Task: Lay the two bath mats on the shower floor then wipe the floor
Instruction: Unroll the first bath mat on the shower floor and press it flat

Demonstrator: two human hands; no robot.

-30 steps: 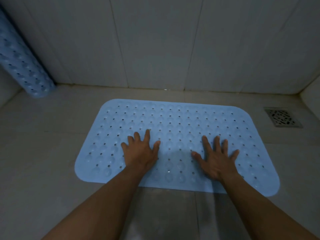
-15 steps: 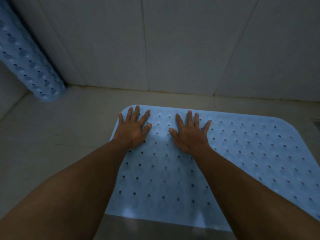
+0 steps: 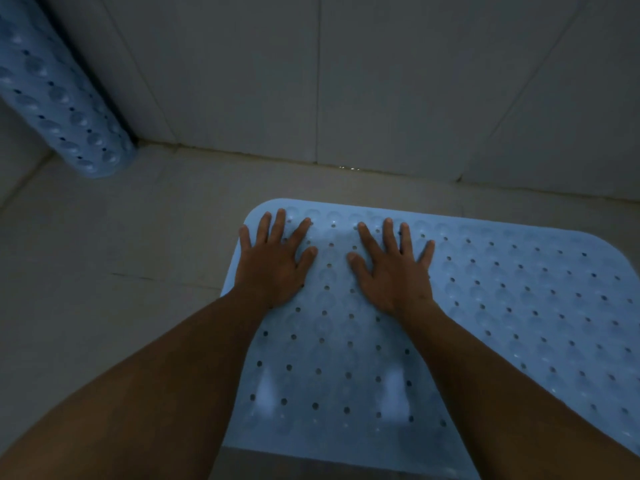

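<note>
My left hand (image 3: 273, 265) and right hand (image 3: 394, 271) press flat, fingers spread, on the blue bath mat (image 3: 485, 306) near its far left corner; bare floor (image 3: 104, 254) lies beyond, the rolled mat (image 3: 55, 95) leaning in the corner
</note>
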